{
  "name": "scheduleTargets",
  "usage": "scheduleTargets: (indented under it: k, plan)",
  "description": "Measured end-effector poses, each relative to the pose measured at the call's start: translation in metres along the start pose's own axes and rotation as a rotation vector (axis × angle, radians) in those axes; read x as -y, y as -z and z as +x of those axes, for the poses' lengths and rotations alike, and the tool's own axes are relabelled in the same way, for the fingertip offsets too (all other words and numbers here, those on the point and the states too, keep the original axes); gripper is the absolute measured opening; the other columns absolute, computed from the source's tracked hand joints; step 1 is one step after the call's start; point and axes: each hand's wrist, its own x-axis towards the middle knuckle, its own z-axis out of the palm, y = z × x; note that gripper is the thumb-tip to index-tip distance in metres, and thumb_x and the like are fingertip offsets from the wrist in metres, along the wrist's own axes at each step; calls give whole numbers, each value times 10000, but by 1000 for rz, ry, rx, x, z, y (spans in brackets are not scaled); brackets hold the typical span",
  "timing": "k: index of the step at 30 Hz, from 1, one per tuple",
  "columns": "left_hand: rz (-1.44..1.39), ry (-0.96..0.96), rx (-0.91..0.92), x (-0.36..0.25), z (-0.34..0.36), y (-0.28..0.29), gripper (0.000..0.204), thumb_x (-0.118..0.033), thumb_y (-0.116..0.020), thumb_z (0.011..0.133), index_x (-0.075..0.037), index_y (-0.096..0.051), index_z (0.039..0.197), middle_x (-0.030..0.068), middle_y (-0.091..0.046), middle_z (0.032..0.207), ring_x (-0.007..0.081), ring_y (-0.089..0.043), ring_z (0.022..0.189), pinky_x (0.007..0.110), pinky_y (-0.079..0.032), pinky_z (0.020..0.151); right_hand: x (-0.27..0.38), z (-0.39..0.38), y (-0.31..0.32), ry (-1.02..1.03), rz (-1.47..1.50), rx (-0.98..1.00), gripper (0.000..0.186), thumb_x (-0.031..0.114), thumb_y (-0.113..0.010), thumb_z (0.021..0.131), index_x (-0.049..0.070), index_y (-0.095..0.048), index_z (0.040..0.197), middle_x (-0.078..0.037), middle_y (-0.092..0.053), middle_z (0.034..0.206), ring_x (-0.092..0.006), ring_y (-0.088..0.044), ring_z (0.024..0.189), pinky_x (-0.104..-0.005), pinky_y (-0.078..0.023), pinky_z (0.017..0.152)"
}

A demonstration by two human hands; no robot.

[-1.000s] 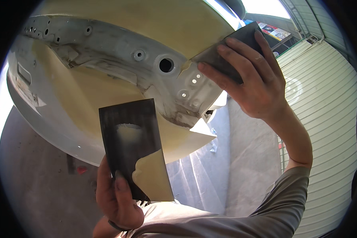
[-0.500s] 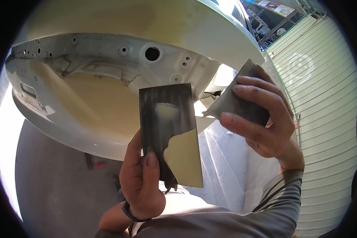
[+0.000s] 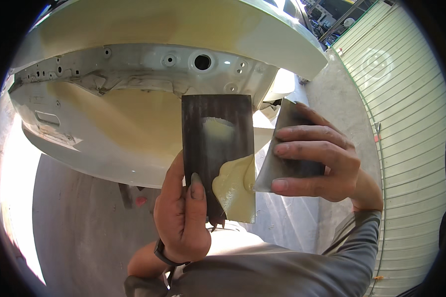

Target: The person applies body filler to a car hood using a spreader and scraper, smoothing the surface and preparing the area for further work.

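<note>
At centre, the left hand (image 3: 183, 218) grips a dark board (image 3: 195, 143), most fingers hidden behind it; pale paste (image 3: 234, 193) lies on its lower right corner. Just beside, the right hand (image 3: 322, 158) clasps a dark sheet (image 3: 300, 169), partly covered by fingers; whether its edge touches the paste is unclear. Beyond, the board blocks part of a yellow-patched white car panel (image 3: 134, 119); a ribbed wall (image 3: 406, 158) rises rightward.

Dark plate (image 3: 194, 148): matt, streaky, material unclear. Cream paste (image 3: 237, 183): smooth, wet sheen. Grey spreader (image 3: 271, 171): smooth, satin. Body panel (image 3: 96, 157): glossy white paint, matt yellowish patch (image 3: 139, 123). Inner frame (image 3: 134, 62): metal, dull, grimy. Wall (image 3: 406, 173): ribbed, painted. Sleeve (image 3: 354, 242): matt grey cloth.
</note>
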Motion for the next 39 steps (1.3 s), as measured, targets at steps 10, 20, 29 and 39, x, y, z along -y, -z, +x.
scheduleTargets:
  k: [10,20,29,39]
  plan:
    - [-262,111,-479,-9,-3,47,476,-165,-381,1100,117,-387,1484,141,-683,947,96,-557,501,239,-364,390,-11,73,10,238,-456,2,324,261,-766,797,308,-806,1116,-23,-691,1153,-215,-672,1134,-554,-531,1054]
    - [-365,125,-304,11,-42,65,504,-158,-392,1121,121,-341,1537,196,-580,1409,192,-609,1232,319,-498,1024,-77,199,-26,639,-908,-50,279,242,-713,825,222,-786,1093,-33,-667,1113,-234,-613,1157,-580,-458,1118]
    - [-303,145,-350,19,-49,61,483,-158,-401,1117,123,-391,1510,179,-607,1382,187,-608,1216,314,-482,1029,-78,158,-12,511,-1039,35,254,290,-717,831,318,-788,1074,48,-647,1150,-163,-604,1198,-564,-444,1139]
    - [-223,126,-407,24,-46,75,460,-105,-417,1075,150,-438,1457,194,-663,1239,175,-633,1048,288,-487,893,-60,257,-26,638,-1013,58,381,262,-723,770,317,-799,1139,-14,-669,1201,-206,-634,1203,-488,-491,1098]
